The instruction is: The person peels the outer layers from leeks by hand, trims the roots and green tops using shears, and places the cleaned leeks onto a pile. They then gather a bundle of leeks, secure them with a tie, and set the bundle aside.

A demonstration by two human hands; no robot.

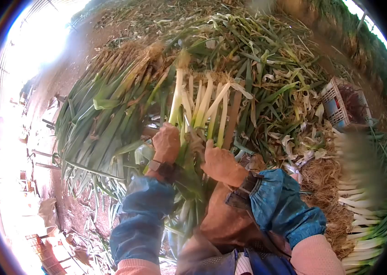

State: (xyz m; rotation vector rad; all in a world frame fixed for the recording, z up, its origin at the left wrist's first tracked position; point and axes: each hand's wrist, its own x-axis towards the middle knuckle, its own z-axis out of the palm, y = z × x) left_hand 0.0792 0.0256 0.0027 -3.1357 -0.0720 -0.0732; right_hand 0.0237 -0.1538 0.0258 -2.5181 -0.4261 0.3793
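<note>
Several leeks (206, 103) with white shanks and bushy roots lie side by side in front of me, roots pointing away. My left hand (166, 143) is closed round a thicker leek (176, 98) at the left of the row, its roots still on. My right hand (223, 164) is closed at the lower, green part of the row, its fingers bent against a leek stalk (210, 130); the fingertips are partly hidden. Green leaves (186, 185) hang down between my forearms over my brown apron (234, 215). Both my forearms wear blue sleeve covers.
A big pile of untrimmed leeks (106, 117) lies at the left. Loose leaves and peelings (271, 87) spread across the back and right. A plastic crate (340, 110) stands at the right, near a row of white-stemmed leeks (363, 229) and a heap of roots (328, 192).
</note>
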